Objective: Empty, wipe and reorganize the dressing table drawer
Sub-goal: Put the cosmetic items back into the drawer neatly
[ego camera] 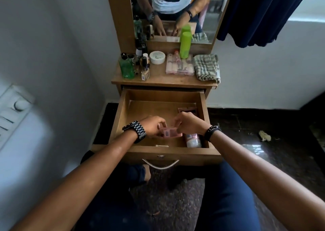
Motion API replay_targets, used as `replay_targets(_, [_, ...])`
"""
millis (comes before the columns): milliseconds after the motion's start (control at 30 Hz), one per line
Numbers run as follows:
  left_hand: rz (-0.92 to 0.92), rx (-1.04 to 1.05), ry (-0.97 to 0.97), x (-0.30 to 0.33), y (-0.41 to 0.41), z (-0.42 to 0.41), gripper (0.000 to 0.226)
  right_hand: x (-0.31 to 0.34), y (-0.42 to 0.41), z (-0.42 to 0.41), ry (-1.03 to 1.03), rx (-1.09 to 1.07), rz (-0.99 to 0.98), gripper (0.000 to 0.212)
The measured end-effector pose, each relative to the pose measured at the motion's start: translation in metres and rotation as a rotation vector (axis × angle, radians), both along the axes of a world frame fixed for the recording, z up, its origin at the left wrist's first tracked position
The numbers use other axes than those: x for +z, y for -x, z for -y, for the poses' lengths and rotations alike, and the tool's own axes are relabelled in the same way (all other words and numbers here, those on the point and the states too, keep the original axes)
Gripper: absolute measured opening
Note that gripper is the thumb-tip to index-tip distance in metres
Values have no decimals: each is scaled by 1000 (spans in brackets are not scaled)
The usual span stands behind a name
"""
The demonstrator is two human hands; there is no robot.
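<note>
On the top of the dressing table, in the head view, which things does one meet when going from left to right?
Green glass bottle → white round jar → clear plastic case, with the tall green bottle standing behind it → checked cloth.

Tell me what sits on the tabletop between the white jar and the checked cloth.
In the head view, a clear case of small cosmetics lies between the white jar and the checked cloth, with a green bottle behind it.

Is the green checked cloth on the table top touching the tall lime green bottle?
Apart. The head view shows the cloth lying at the right end of the table top, with bare wood between its left edge and the base of the lime green bottle.
</note>
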State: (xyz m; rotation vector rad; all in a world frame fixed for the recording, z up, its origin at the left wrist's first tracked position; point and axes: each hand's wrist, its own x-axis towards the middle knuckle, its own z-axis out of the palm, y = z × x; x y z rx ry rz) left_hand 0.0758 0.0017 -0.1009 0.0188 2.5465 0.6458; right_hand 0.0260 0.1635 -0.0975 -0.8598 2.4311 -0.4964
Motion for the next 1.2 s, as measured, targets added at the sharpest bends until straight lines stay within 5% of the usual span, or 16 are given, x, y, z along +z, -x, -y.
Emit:
replay_targets(367, [62, -28, -58, -14, 0, -13, 12, -10, 4, 6, -267, 306, -95, 20])
replay_targets(733, [74, 9, -78, -16, 3, -13, 35, -15, 10, -4, -104, 222, 8, 15])
replay_targets(900, [-109, 199, -218, -6, 9, 1, 33, 4, 24, -2, 41, 151, -51, 18])
replay_targets(1200, [-698, 682, -396, 48, 39, 44, 18, 52, 60, 50, 436, -73, -167, 11])
